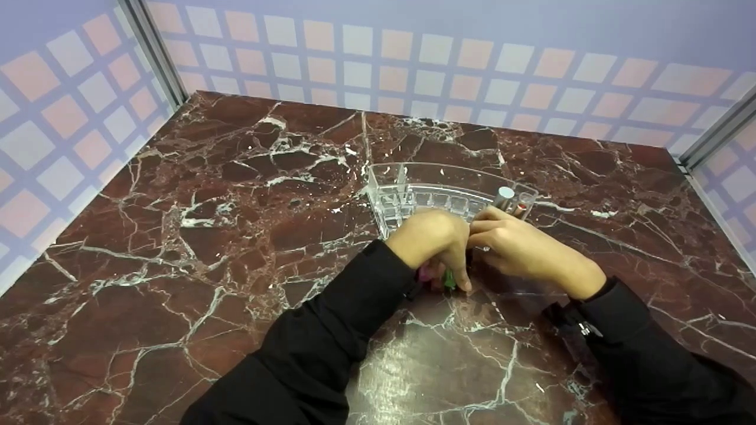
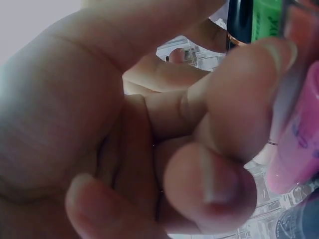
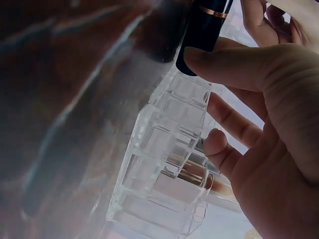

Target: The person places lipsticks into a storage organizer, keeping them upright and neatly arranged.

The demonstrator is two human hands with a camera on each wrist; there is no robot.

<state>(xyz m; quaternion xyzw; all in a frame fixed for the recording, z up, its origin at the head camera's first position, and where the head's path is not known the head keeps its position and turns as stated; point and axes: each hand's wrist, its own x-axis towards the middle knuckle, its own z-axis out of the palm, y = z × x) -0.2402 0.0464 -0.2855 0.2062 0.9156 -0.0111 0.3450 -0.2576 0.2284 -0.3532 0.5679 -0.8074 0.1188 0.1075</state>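
Observation:
My right hand [image 1: 520, 245] pinches a black tube with a copper band [image 3: 204, 35] between thumb and fingers, at the front of a clear tiered organizer [image 1: 460, 177]. Close beside it, my left hand [image 1: 434, 236] bends downward over the organizer's front, its fingers curled. In the left wrist view a fingertip overlaps a clear tube with reddish contents [image 2: 301, 30], with a green bottle [image 2: 264, 20] just behind. Further right there are a pink tube [image 2: 299, 134] and a dark-capped item [image 2: 299, 219]. I cannot tell whether the left fingers grip one of these.
A silver-topped tube [image 1: 505, 193] and a red-tipped one [image 1: 520, 209] stand in the organizer's right end. Small square compartments [image 1: 437, 200] line its tiers. Beneath lies a dark red marbled tabletop [image 1: 236, 283], with tile-patterned panels [image 1: 354, 59] behind it.

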